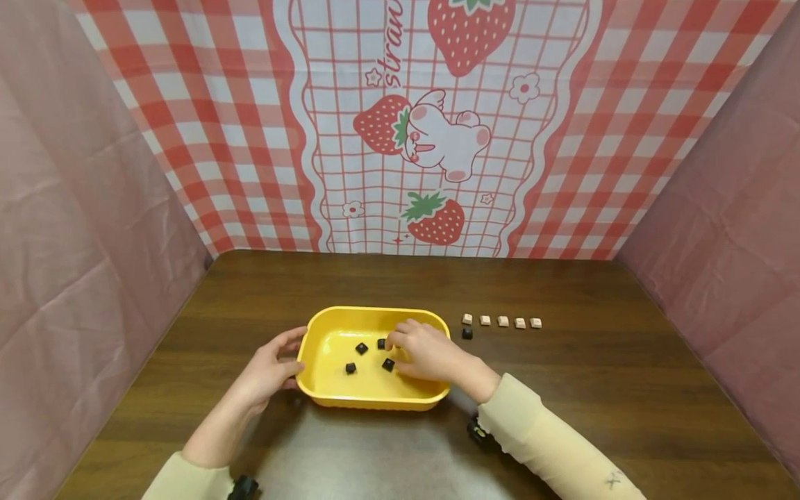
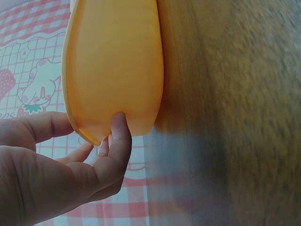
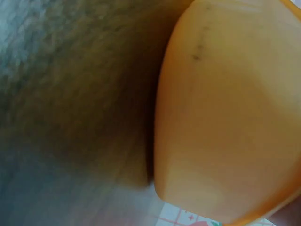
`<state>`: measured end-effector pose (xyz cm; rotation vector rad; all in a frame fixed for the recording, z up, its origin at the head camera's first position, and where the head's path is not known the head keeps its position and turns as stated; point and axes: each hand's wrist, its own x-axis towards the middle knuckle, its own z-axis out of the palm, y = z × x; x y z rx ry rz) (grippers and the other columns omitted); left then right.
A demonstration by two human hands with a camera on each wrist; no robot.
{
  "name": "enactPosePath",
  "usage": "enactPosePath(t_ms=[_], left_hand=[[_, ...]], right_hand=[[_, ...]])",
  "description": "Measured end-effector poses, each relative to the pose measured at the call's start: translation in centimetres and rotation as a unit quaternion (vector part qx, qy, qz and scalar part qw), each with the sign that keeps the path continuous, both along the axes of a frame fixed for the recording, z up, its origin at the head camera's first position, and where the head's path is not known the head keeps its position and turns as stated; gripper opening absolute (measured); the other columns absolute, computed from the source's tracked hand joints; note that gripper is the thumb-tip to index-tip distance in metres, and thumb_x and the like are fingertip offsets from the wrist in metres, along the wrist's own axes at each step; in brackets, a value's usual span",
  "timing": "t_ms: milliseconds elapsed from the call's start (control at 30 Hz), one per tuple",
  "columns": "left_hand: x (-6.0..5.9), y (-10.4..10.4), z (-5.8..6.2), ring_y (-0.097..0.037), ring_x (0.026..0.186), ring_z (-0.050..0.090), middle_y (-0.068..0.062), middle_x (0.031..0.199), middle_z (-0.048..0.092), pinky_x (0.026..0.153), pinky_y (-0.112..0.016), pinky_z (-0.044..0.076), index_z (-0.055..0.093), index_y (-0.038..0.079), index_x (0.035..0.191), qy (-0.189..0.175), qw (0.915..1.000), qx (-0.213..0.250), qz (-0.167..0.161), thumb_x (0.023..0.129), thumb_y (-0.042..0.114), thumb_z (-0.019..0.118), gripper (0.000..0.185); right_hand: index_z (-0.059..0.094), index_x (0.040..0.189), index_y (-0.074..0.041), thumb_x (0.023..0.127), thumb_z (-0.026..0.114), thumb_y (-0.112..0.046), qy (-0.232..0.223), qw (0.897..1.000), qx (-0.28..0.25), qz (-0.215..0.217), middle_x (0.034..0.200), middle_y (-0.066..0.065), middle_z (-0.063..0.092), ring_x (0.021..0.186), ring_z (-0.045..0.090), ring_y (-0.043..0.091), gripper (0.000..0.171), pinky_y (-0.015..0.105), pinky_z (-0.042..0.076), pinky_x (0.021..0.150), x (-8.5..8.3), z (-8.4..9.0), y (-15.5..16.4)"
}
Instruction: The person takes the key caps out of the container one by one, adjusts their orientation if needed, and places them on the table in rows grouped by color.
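A yellow plastic tray point(image 1: 331, 399) stands on the dark wooden table point(image 1: 594, 389). My left hand point(image 1: 294, 357) grips the tray's left end. In the left wrist view its thumb point(image 2: 120, 136) lies on the tray's outer wall point(image 2: 117, 61), with the other fingers behind the rim. My right hand point(image 1: 395, 340) reaches into the tray with curled fingers. Its fingertips are at a small black piece point(image 1: 381, 343); whether they pinch it I cannot tell. Three more black pieces point(image 1: 361, 348) lie loose on the tray floor. The right wrist view shows only the tray's outer wall point(image 3: 225, 117) and the table.
Right of the tray, a row of several small beige pieces point(image 1: 503, 321) lies on the table, with one black piece point(image 1: 467, 334) below its left end. Pink cloth walls point(image 1: 81, 229) close in both sides, and a strawberry-print cloth point(image 1: 431, 139) hangs at the back.
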<state>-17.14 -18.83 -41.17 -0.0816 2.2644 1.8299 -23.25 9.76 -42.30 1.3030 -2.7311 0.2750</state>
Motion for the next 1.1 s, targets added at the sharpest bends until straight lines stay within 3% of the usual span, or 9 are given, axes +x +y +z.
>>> enactPosePath(t_ms=[667,1100], left_hand=[[0.13,-0.19,0.06,-0.026,0.097,0.06,-0.029,0.136,0.04,0.061,-0.031,0.053,0.03,0.001,0.145,0.0,1.0,0.002,-0.003,0.087,-0.008,0.05,0.061],[0.11,-0.16,0.1,-0.026,0.097,0.06,-0.029,0.136,0.04,0.061,-0.03,0.053,0.031,0.001,0.144,0.0,1.0,0.001,-0.002,0.087,-0.008,0.049,0.061]], right_hand=[[0.066,0.1,-0.022,0.081,0.071,-0.025,0.014,0.996,0.078,0.036,0.095,-0.004,0.058,0.088,0.052,0.015,0.02,0.032,0.046,0.075,-0.74,-0.61,-0.94],[0.063,0.091,-0.022,0.079,0.072,-0.027,0.022,0.996,0.079,0.029,0.087,-0.006,0.054,0.083,0.05,0.014,0.016,0.03,0.043,0.07,-0.5,-0.26,-0.9]])
